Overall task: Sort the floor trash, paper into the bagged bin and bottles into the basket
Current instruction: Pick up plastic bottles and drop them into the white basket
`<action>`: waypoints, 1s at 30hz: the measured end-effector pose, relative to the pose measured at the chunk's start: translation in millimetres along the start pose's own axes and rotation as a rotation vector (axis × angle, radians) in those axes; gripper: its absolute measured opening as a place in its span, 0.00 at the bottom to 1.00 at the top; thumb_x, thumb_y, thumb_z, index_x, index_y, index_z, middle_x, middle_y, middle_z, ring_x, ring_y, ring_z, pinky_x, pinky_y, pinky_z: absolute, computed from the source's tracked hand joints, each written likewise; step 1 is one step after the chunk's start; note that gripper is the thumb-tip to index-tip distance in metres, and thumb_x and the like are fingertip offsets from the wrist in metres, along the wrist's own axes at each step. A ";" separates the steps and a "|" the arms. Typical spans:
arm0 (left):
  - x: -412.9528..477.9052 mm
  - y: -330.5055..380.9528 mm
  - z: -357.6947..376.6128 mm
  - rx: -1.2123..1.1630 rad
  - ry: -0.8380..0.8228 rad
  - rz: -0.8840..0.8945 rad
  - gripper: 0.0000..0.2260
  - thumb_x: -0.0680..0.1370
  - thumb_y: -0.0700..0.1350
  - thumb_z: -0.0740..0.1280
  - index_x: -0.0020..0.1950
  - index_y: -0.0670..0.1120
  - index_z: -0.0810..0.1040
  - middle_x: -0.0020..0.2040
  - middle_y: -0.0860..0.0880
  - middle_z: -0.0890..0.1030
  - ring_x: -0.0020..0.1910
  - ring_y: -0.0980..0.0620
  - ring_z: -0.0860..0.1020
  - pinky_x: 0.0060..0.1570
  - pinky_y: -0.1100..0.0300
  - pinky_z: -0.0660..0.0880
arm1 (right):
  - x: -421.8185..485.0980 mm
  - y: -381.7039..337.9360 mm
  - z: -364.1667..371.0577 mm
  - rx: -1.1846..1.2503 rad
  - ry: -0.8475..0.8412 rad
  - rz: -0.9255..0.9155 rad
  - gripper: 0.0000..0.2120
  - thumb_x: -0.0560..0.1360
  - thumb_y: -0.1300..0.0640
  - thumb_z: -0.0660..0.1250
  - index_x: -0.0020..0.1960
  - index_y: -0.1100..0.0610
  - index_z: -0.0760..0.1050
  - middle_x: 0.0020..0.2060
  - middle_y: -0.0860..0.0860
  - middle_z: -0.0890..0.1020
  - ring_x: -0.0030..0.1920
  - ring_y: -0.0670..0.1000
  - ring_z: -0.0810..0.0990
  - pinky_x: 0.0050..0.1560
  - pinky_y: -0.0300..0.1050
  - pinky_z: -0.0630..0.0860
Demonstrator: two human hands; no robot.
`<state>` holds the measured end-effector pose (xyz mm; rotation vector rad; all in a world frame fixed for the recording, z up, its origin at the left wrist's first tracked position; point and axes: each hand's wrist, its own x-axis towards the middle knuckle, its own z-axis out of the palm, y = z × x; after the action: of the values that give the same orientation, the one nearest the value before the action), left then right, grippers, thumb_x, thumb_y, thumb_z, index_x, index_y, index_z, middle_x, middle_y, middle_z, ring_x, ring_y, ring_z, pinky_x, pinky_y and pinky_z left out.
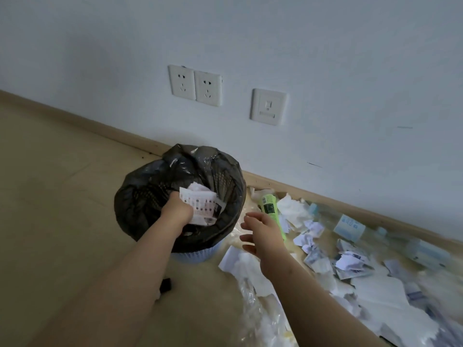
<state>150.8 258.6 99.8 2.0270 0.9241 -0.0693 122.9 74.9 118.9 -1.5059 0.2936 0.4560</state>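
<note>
Head view: left hand [176,209] is gripping crumpled paper [201,205] inside the bagged bin [140,196]; right hand [263,230] is hovering beside it, fingers released.

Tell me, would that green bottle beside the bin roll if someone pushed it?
The green bottle looks round-bodied and lies on its side, so it would probably roll. It seems stiff plastic, likely light. Crumpled tissue beside it might stop it soon.

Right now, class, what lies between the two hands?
In the head view, the rim of the bagged bin lies between the left hand, which grips printed paper over the bin, and the open right hand.
</note>
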 end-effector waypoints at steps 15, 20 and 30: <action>-52.3 45.0 3.4 0.151 0.034 0.651 0.13 0.79 0.44 0.61 0.63 0.49 0.72 0.49 0.52 0.78 0.44 0.52 0.76 0.44 0.59 0.72 | 3.8 24.5 -31.0 -0.043 0.076 0.102 0.02 0.76 0.60 0.63 0.46 0.54 0.73 0.39 0.51 0.77 0.33 0.50 0.74 0.34 0.41 0.71; -82.0 55.5 43.0 0.002 -0.404 0.751 0.07 0.77 0.44 0.64 0.51 0.56 0.77 0.44 0.55 0.79 0.31 0.61 0.77 0.34 0.74 0.73 | 3.8 27.2 -49.9 -0.095 0.116 0.107 0.05 0.76 0.61 0.61 0.43 0.55 0.72 0.37 0.51 0.76 0.32 0.50 0.73 0.33 0.41 0.70; -59.0 -99.8 70.5 0.970 -0.313 0.588 0.12 0.79 0.44 0.55 0.60 0.46 0.72 0.62 0.48 0.73 0.60 0.47 0.71 0.50 0.58 0.68 | 2.4 58.4 -78.4 -0.419 0.079 0.220 0.04 0.76 0.59 0.60 0.46 0.59 0.72 0.36 0.53 0.74 0.30 0.50 0.71 0.32 0.39 0.66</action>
<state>65.1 205.4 9.1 2.9738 0.0167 -0.5816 105.3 -2.5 61.9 -1.9126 0.4483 0.6634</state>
